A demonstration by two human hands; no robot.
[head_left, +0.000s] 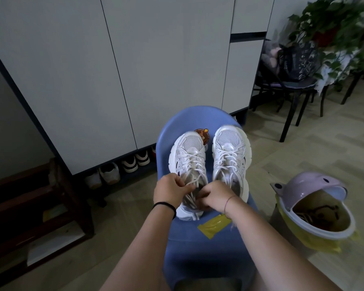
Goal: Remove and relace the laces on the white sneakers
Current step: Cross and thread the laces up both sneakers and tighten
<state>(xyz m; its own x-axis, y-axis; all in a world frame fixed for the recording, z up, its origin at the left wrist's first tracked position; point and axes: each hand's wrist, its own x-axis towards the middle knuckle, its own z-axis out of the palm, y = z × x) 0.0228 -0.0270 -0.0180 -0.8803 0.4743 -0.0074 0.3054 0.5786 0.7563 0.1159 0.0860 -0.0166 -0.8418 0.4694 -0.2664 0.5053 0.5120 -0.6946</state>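
Two white sneakers stand side by side on a blue plastic chair, toes pointing away from me. Both hands work at the heel end of the left sneaker. My left hand pinches a white lace near the shoe's opening. My right hand is curled over the same spot and grips another part of the lace, hiding the shoe's collar. The right sneaker is laced and untouched.
A yellow wrapper lies on the chair seat. A pink-lidded bin with a yellow liner stands at the right. White cabinets with shoes beneath rise behind the chair, a dark wooden rack is at the left, and black chairs and a plant at the back right.
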